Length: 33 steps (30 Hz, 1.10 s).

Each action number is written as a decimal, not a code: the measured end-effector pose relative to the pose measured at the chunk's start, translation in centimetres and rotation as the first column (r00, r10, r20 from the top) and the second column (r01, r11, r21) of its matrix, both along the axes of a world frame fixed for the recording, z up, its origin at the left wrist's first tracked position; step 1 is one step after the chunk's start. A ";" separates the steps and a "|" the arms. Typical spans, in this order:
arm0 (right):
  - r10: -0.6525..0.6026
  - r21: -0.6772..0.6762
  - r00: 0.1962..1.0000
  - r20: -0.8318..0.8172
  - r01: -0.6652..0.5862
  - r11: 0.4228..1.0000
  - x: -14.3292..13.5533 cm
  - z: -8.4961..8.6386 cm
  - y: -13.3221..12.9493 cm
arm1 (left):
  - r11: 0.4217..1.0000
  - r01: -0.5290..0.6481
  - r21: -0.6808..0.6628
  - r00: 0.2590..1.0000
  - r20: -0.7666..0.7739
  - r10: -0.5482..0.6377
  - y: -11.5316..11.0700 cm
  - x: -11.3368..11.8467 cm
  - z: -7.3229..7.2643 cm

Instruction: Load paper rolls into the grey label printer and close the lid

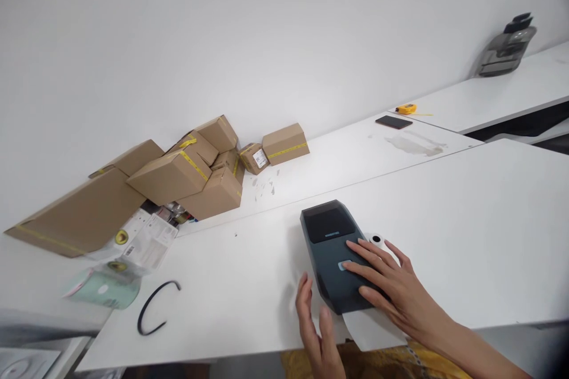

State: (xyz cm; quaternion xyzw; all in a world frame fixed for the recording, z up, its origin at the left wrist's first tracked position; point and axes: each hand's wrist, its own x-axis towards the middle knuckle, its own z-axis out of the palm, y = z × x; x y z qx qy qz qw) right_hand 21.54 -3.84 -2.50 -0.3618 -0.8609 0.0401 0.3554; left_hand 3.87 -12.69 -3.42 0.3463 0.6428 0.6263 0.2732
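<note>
A dark blue-grey label printer (331, 266) with a black window on its top lies on the white table. My right hand (391, 281) rests on it with fingers spread, one fingertip on the light blue button (343, 265). From the printer's near end a white sheet of label paper (373, 328) hangs over the table's front edge. Beside the printer's lower left corner is my left hand (317, 331), thumb and fingers apart and nothing in it. Just past my right fingers shows a white paper roll (377, 240), partly hidden by the hand.
Several cardboard boxes (173, 174) are piled at the left against the wall. Plastic-wrapped packages (146, 243) and a black headband (149, 308) lie nearer. Toward the back right are a phone (393, 122), a yellow tape measure (406, 109) and a grey bottle (507, 50).
</note>
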 end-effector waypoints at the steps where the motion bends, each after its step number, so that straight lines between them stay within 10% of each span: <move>1: 0.016 -0.087 0.999 -0.034 -0.019 0.996 0.3 -0.1 -0.4 | 0.999 0.042 0.002 0.999 0.024 -0.042 0.4 0.3 0.3; 6: -0.116 -0.541 0.940 -0.322 -0.082 0.837 1.0 -0.4 -1.8 | 0.994 0.106 -0.012 0.987 0.119 -0.104 1.2 1.2 0.9; 16: -0.089 -0.688 0.892 -0.443 -0.274 0.671 0.2 1.1 -2.2 | 0.988 0.119 0.100 0.983 0.131 -0.131 1.3 1.3 1.4; 21: -0.017 -0.544 0.893 -0.450 -0.259 0.798 0.5 3.4 -0.6 | 0.964 0.159 0.214 0.970 0.148 -0.193 2.4 0.7 4.1; 26: 0.138 -0.055 0.899 -0.415 -0.177 0.983 -1.6 7.6 5.1 | 0.917 0.121 0.380 0.976 0.120 -0.179 6.8 -1.6 7.5; 29: 0.097 0.122 0.899 -0.428 -0.049 0.991 -3.6 10.2 9.2 | 0.929 0.017 0.370 0.989 0.132 -0.071 9.8 -3.5 6.9; 33: -0.113 -0.113 0.902 -0.417 0.072 0.991 -5.6 13.7 13.9 | 0.995 0.041 0.091 0.998 0.038 -0.045 12.1 -5.0 3.8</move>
